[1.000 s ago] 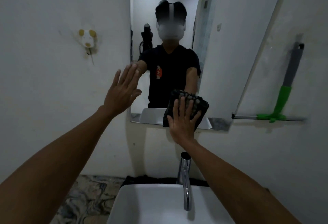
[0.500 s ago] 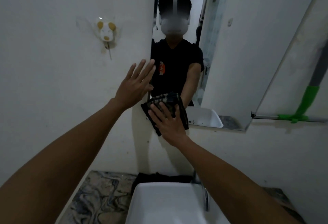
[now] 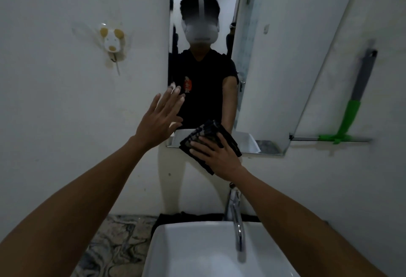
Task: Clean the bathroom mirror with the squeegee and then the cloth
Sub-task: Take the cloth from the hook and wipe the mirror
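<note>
The mirror [image 3: 274,61] hangs on the white wall above the sink. My right hand [image 3: 216,156] presses a dark checked cloth [image 3: 211,131] flat against the mirror's bottom edge, left of its middle. My left hand [image 3: 161,117] is open with fingers spread, its fingertips resting by the mirror's left edge. The squeegee [image 3: 351,110], green with a grey handle, leans on the wall at the right, its blade on a narrow shelf [image 3: 307,138].
A white sink [image 3: 197,250] with a chrome tap [image 3: 236,215] sits directly below. An animal-shaped hook [image 3: 112,40] is stuck on the left wall. A marbled counter [image 3: 114,239] shows beside the sink. A dark cloth [image 3: 175,217] lies behind the basin.
My right hand slid the cloth left along the mirror's bottom edge, then a little back to the right. My left hand stayed open at the left edge. The view shifted.
</note>
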